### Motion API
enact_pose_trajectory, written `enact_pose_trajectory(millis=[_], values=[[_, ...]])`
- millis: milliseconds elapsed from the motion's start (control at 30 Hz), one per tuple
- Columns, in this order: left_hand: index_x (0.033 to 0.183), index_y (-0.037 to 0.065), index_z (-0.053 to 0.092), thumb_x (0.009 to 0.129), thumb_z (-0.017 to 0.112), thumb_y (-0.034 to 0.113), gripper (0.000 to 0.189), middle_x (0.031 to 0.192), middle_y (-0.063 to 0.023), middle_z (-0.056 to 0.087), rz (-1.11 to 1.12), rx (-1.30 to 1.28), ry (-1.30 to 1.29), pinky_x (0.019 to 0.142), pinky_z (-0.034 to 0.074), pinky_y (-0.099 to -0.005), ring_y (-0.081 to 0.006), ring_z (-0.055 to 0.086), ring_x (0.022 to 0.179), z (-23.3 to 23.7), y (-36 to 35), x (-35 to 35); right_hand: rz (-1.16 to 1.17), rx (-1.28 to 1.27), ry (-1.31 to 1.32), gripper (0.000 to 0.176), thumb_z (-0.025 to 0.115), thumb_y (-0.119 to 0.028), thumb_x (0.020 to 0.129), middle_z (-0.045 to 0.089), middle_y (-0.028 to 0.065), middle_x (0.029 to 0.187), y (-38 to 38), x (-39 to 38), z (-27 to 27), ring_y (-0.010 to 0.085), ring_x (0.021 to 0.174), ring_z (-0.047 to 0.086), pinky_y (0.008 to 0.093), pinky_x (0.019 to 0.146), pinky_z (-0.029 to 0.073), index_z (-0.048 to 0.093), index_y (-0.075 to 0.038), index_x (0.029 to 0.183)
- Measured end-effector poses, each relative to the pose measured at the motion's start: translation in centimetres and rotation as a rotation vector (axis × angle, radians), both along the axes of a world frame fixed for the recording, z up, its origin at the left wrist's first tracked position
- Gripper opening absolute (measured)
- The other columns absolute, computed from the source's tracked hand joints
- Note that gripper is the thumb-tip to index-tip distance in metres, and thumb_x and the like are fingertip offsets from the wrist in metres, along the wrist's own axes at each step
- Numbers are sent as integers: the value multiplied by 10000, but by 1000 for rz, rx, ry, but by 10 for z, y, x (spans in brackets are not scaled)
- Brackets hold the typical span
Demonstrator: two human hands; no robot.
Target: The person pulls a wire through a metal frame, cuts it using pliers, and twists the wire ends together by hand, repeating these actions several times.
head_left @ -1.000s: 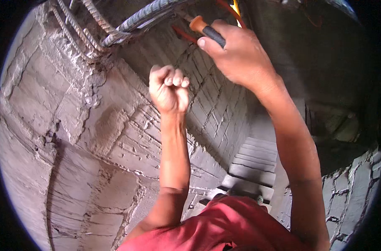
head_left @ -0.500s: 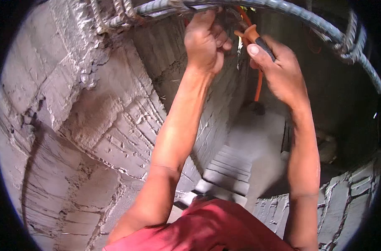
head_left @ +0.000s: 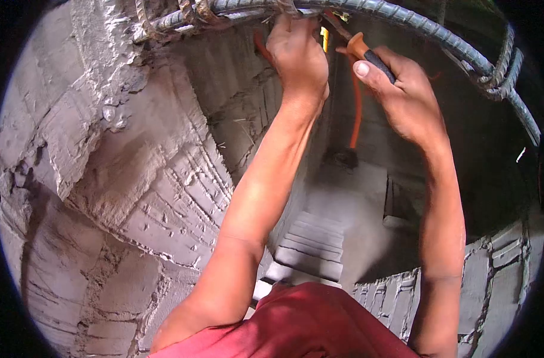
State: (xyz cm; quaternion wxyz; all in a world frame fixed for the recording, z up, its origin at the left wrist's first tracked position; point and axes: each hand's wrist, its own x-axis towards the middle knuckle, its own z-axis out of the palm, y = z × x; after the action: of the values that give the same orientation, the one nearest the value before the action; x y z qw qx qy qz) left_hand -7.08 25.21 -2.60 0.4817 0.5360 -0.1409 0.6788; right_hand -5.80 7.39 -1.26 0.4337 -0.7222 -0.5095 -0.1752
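Note:
My right hand is wrapped round pliers with orange and black grips. Their metal end points up and left, close below a curved ribbed steel bar. My left hand is raised to the underside of that bar, fingers curled. What it grips, if anything, is hidden behind the knuckles. Between the hands an orange cable or tube hangs down. A short reddish-orange piece shows left of my left hand.
Bent bar ties loop round the bar at right, with more rusty loops at left. Rough mortared wall rises on the left. Far below are grey steps or stacked blocks. Ribbed blockwork lies lower right.
My left hand has turned so its back faces me and shifted slightly right along the bar. The right hand keeps the pliers in nearly the same place. The view has shifted a little.

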Motion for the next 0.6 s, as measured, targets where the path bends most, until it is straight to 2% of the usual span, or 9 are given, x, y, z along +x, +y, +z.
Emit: enact_pose_trajectory(millis=[33,67,133,200,333,400,433,533,600], values=[[767,16,578,871,521,71,131,675,-25,532,-63,-74,-17,586,381,-285,-125,506,618,1,-2,-2,-5,-2,-2,378,599,-372,922,589,144,736,0,1,0,242,694,573,381,691,463,651,-67,1141],[767,16,578,871,521,71,131,675,-25,532,-67,-75,-20,586,381,-285,-125,506,618,2,-3,-3,-34,-33,-4,373,597,-377,922,583,145,730,0,3,1,248,693,574,388,688,462,650,-51,1096],[815,108,530,915,504,190,132,604,33,394,-384,-196,27,412,241,-258,-75,310,454,4,-4,-7,-68,-69,-2,375,596,-382,922,578,145,724,0,4,0,255,692,575,394,686,462,649,-34,1051],[817,106,530,912,502,184,126,601,32,391,-463,-257,56,414,241,-260,-77,309,454,5,-11,-14,-48,-37,-27,389,592,-392,918,571,158,710,1,1,1,281,678,570,411,671,454,631,-7,960],[828,92,530,905,500,173,115,597,25,383,-577,-285,131,420,246,-267,-82,308,458,5,-4,-17,-75,26,-63,402,586,-397,916,571,177,713,5,7,0,305,674,566,420,664,448,621,4,923],[835,85,532,907,499,174,119,594,24,378,-559,-290,127,422,247,-268,-83,304,457,3,-4,-18,-178,29,-189,398,587,-405,944,476,3,679,10,10,-1,113,638,432,306,583,372,577,-13,878],[842,77,535,908,497,176,124,591,23,372,-545,-289,128,423,248,-269,-84,300,457,4,-6,-19,-179,31,-190,398,587,-405,944,476,3,679,10,9,-1,113,638,432,306,583,372,577,-13,878],[861,61,542,916,487,179,141,583,22,360,-498,-269,148,426,245,-271,-86,291,455,8,-10,-25,-168,28,-109,410,586,-404,942,499,25,684,9,4,-3,124,639,446,319,586,383,575,1,880],[872,52,547,922,480,180,153,578,21,352,-463,-254,159,427,242,-272,-87,284,454,9,-11,-29,-139,80,9,401,588,-390,924,540,172,689,4,-5,-7,277,648,523,390,663,446,624,10,910]])
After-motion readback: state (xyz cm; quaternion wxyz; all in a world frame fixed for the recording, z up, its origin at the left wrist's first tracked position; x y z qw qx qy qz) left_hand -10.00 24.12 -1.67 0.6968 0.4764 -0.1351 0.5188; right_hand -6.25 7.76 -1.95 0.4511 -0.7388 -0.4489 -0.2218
